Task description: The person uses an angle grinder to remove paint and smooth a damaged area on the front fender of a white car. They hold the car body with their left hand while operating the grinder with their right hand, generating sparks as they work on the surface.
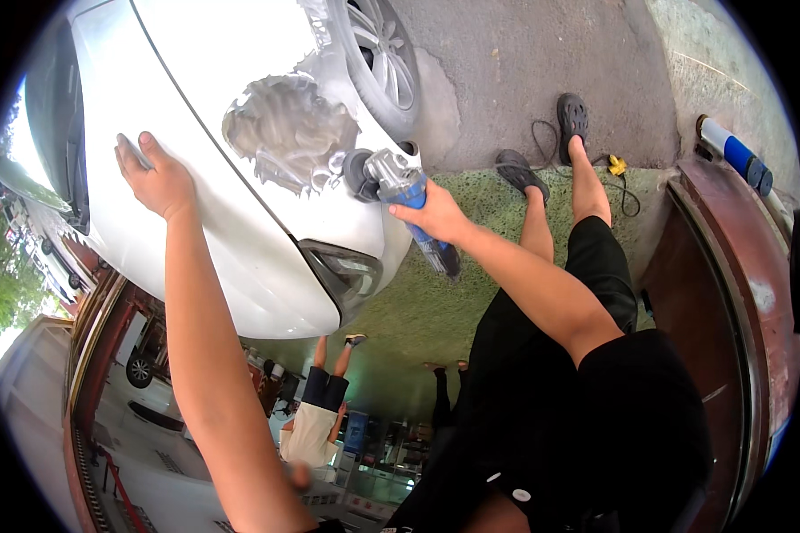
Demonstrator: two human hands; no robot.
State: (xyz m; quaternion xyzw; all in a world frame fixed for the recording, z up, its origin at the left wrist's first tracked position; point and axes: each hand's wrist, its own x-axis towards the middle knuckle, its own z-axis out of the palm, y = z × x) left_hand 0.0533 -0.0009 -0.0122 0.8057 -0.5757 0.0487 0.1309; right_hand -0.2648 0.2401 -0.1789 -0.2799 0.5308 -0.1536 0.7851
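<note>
My right hand (442, 213) is wrapped round the blue body of an angle grinder (403, 184). The grinder's round dark disc (359, 175) is at the lower edge of a sanded grey patch (289, 129) on the fender of a white car (218, 209); whether it touches or spins I cannot tell. My left hand (157, 175) lies on the car's white hood, fingers stretched out and holding nothing. Between hood and fender runs a dark seam. Close to the grinder are the headlight (340, 275) and the front wheel (387, 67).
A dark cord with a yellow connector (617, 165) lies on the floor by my feet in black clogs (573, 117). A reddish-brown metal panel (747, 275) stands at the right, near a blue-and-white cylinder (734, 155). Another person (316, 431) is in the workshop beyond.
</note>
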